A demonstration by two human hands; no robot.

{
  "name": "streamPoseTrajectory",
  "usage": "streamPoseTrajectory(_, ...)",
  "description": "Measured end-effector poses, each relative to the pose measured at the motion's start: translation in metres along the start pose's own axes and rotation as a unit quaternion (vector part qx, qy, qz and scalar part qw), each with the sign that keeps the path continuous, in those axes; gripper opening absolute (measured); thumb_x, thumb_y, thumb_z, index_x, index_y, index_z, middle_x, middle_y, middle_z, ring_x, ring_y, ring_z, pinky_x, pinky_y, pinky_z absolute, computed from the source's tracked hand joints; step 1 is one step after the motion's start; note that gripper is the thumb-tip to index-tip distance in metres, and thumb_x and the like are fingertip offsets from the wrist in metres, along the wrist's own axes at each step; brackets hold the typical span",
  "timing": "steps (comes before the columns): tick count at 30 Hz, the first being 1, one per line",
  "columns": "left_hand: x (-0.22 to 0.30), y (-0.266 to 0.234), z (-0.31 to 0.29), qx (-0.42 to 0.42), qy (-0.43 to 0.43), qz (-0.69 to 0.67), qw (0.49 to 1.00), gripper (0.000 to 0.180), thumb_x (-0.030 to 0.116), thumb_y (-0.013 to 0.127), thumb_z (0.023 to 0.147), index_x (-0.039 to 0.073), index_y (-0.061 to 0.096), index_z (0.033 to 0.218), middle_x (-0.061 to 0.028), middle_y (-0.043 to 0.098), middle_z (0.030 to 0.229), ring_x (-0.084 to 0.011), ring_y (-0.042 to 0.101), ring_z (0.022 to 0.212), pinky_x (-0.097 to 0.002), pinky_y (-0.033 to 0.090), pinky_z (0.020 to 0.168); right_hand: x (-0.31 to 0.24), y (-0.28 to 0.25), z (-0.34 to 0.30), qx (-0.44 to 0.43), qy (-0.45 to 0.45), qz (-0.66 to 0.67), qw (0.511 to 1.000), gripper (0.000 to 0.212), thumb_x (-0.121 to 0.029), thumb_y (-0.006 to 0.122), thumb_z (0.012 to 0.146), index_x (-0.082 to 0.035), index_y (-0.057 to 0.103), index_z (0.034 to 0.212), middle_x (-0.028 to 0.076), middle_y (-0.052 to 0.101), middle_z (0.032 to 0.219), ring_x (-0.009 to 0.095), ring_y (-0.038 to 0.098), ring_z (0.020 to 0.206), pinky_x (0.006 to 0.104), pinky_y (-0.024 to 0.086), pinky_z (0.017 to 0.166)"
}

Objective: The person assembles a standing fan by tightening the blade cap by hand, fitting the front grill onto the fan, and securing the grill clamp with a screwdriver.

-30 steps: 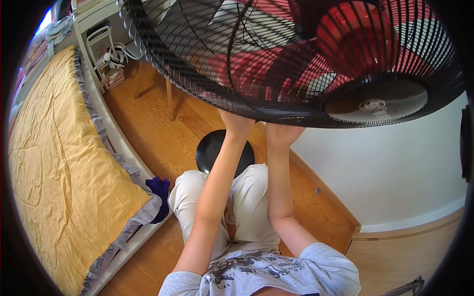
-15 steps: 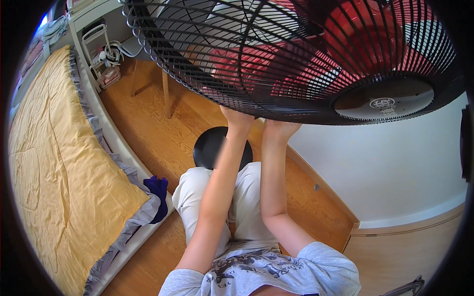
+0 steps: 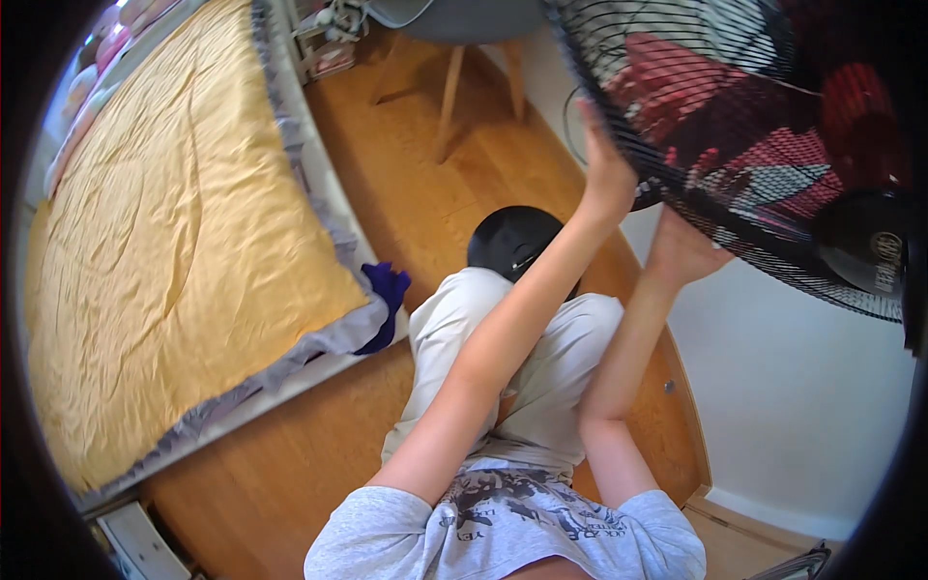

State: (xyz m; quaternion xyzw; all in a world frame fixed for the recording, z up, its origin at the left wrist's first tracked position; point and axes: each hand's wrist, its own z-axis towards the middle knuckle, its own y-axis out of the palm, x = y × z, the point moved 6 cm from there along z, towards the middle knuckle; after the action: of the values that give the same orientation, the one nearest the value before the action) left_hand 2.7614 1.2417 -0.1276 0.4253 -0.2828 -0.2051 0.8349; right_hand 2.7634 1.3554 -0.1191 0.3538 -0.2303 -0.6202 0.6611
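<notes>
A large electric fan (image 3: 715,164) with a black wire cage fills the upper right, tilted. Red parts and a pink-and-white pattern show through its wires; a round dark badge (image 3: 863,242) sits at the cage's centre. My left hand (image 3: 611,179) holds the cage's left lower edge, one digit stretched upward along it. Lower and to the right, my right hand (image 3: 684,249) grips the bottom rim from beneath. Most fingers of both hands are hidden behind the cage. Below, a round black base (image 3: 512,242) rests on the floor in front of my knees.
On the left stands a bed with a yellow quilt (image 3: 184,261); dark purple cloth (image 3: 387,290) lies at its corner. A grey chair (image 3: 464,21) with wooden legs is at the far end of the wooden floor (image 3: 387,184). A white wall (image 3: 764,387) borders the right side.
The view has turned, so the fan now appears further right and the bed and chair show more. My hands have shifted right with the fan's edge and stand further apart.
</notes>
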Motion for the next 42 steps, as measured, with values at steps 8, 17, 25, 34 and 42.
streamPoseTrajectory(8, 0.053, -0.121, -0.068, -0.118, -0.249, 0.344, 0.897, 0.040, 0.031, 0.032, 0.090, 0.001, 0.046, 0.112, -0.0077, 0.051, 0.109, -0.0172, 0.048, 0.099, -0.0283, 0.035, 0.086, 0.005, -0.056, -0.002, 0.137, 0.025, -0.058, 0.989, 0.052, -0.028, 0.051, 0.074, 0.000, 0.041, 0.116, 0.014, 0.037, 0.124, 0.029, 0.025, 0.119, 0.0510, 0.011, 0.098)
streamPoseTrajectory(17, 0.054, -0.311, -0.212, -0.149, -0.438, 0.777, 0.426, 0.044, 0.034, 0.045, 0.079, -0.006, 0.053, 0.098, -0.0263, 0.047, 0.108, -0.0426, 0.039, 0.106, -0.0445, 0.030, 0.091, 0.001, -0.095, -0.020, 0.223, 0.138, -0.025, 0.965, 0.025, -0.019, 0.043, 0.076, 0.002, 0.055, 0.085, 0.014, 0.056, 0.087, 0.024, 0.049, 0.081, 0.0362, 0.037, 0.076)
streamPoseTrajectory(25, 0.196, -0.286, -0.069, -0.357, -0.322, 0.876, -0.028, 0.032, 0.015, 0.046, 0.077, -0.008, 0.047, 0.100, -0.0265, 0.047, 0.105, -0.0408, 0.045, 0.099, -0.0426, 0.041, 0.077, 0.007, -0.096, -0.017, 0.285, 0.113, -0.041, 0.951, 0.019, -0.015, 0.045, 0.074, 0.003, 0.049, 0.076, 0.010, 0.043, 0.072, 0.020, 0.040, 0.072, 0.0314, 0.035, 0.067)
streamPoseTrajectory(34, 0.211, -0.263, -0.085, -0.300, -0.421, 0.855, -0.048, 0.019, 0.012, 0.047, 0.073, 0.001, 0.061, 0.080, -0.0129, 0.057, 0.096, -0.0268, 0.051, 0.098, -0.0351, 0.034, 0.091, 0.006, -0.106, -0.016, 0.241, 0.142, -0.004, 0.960, 0.022, -0.017, 0.040, 0.077, -0.002, 0.055, 0.081, 0.010, 0.055, 0.078, 0.020, 0.047, 0.069, 0.0312, 0.036, 0.065)
streamPoseTrajectory(42, 0.162, -0.344, -0.072, -0.137, -0.416, 0.898, 0.030, 0.021, 0.012, 0.046, 0.074, -0.001, 0.060, 0.083, -0.0159, 0.057, 0.094, -0.0305, 0.053, 0.093, -0.0369, 0.039, 0.084, 0.000, -0.090, -0.018, 0.155, 0.069, -0.169, 0.971, 0.039, -0.023, 0.036, 0.080, -0.002, 0.045, 0.112, 0.015, 0.051, 0.108, 0.027, 0.052, 0.090, 0.0403, 0.043, 0.075)
